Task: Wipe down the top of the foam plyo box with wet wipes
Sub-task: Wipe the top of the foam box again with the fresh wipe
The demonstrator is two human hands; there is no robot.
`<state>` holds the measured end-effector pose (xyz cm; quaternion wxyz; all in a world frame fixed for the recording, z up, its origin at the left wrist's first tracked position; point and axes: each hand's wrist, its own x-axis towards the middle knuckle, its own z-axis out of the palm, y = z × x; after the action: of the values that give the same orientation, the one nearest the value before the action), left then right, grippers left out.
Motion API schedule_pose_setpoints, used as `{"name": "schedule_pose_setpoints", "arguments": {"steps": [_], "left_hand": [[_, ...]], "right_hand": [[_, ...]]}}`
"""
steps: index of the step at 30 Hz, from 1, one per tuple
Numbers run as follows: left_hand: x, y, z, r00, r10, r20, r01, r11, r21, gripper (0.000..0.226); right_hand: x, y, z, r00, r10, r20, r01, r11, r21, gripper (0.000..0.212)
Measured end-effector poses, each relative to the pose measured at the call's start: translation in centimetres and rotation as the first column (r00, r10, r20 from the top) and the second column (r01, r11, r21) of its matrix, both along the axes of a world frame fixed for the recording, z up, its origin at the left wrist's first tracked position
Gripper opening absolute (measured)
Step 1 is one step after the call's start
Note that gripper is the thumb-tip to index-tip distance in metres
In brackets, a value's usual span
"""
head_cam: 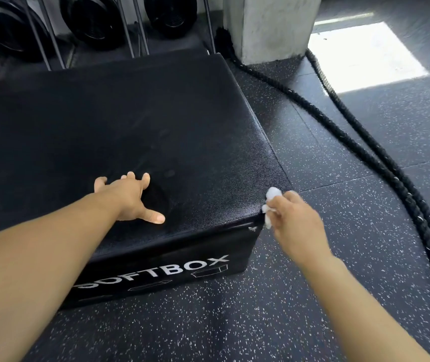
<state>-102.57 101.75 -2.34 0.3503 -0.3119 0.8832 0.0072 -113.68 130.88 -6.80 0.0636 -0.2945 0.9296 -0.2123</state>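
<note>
My left hand (127, 197) pressed flat, fingers spread, on the box (156, 126); right hand (296, 223) gripped a wipe (270, 205) at its 4 o'clock corner.

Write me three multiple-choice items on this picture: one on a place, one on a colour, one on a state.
1. Where on the plyo box is the wipe?
A. the middle of the top
B. the near right corner
C. the far left corner

2. What colour is the SOFTBOX lettering?
A. white
B. red
C. yellow

3. What is the left hand doing?
A. gripping the wipe
B. hanging clear of the box
C. pressing on the top, fingers spread

Answers:
1 B: the right hand holds the wipe at that corner.
2 A: the letters on the front face are white.
3 C: the foam dents under the hand.
</note>
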Motion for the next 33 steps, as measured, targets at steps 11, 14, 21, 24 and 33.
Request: {"name": "schedule_pose_setpoints", "arguments": {"steps": [11,14,21,24,33], "left_hand": [[1.2,-0.4,-1.1,0.99,-0.016,-0.141,0.012,1.0,-0.024,0.118],[2.1,0.0,-1.3,0.97,-0.014,-0.241,0.006,0.999,-0.036,0.115],[7.7,0.0,-1.1,0.724,0.325,-0.609,-0.33,0.938,0.108,0.077],[11.1,-1.3,-0.8,0.532,0.558,-0.637,-0.573,0.791,0.214,0.058],[18.0,-2.5,-1.4,0.221,0.771,-0.597,-0.803,0.492,0.337,0.05]], "right_hand": [[1.3,-2.8,-0.1,0.988,0.129,0.085,-0.119,0.985,-0.122,0.002],[2.6,-4.4,-0.3,0.97,0.209,0.124,-0.196,0.974,-0.11,0.004],[7.5,-9.3,0.6,0.896,0.395,0.204,-0.393,0.918,-0.056,0.013],[11.1,-12.9,0.8,0.832,0.515,0.207,-0.532,0.846,0.032,0.025],[13.9,-17.5,0.9,0.727,0.681,0.091,-0.684,0.705,0.19,0.04]]}}
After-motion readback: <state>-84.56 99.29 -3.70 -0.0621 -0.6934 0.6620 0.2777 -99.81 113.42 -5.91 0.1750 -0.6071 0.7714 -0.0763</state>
